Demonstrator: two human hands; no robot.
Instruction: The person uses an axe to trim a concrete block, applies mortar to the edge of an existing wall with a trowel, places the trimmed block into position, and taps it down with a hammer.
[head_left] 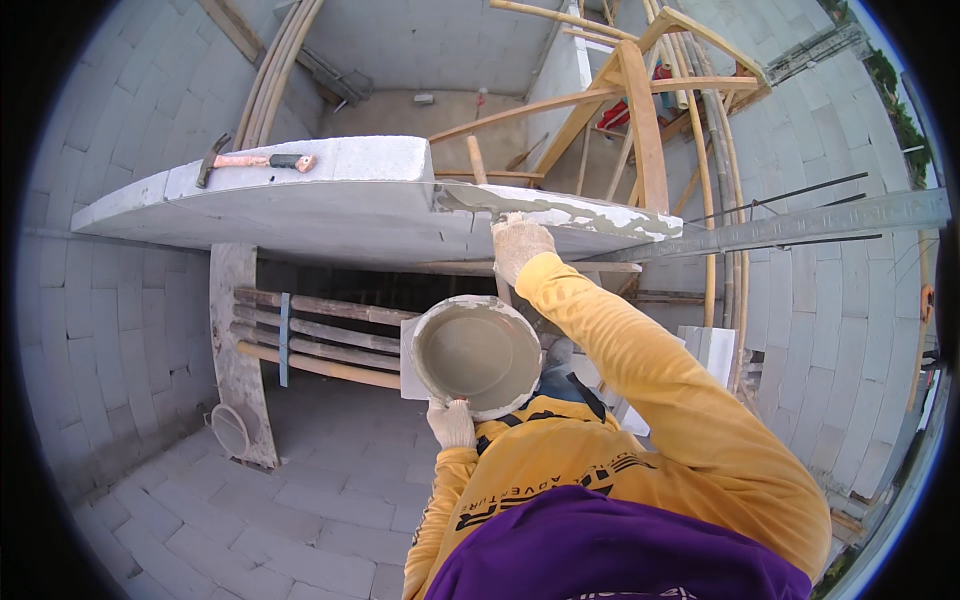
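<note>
My left hand [452,424], in a pale knit glove, grips the near rim of a round bucket [476,357] against my body. Smooth grey wet mortar fills part of it, and its rim is smeared. Stretched out ahead, my gloved right hand [523,248] is closed at the near edge of a low part of the block wall [330,212]. What its fingers hold, if anything, is hidden. Along the wall's top there, a wet grey mortar layer [570,208] runs toward the right. Left of it, the wall stands one block higher.
A hammer [255,162] with a pink and black handle lies on the higher blocks. Wooden planks [640,125] form a frame at the far right, near a metal channel [800,225] and thin rods. Wooden poles [320,335] and a sieve [229,430] are at the left.
</note>
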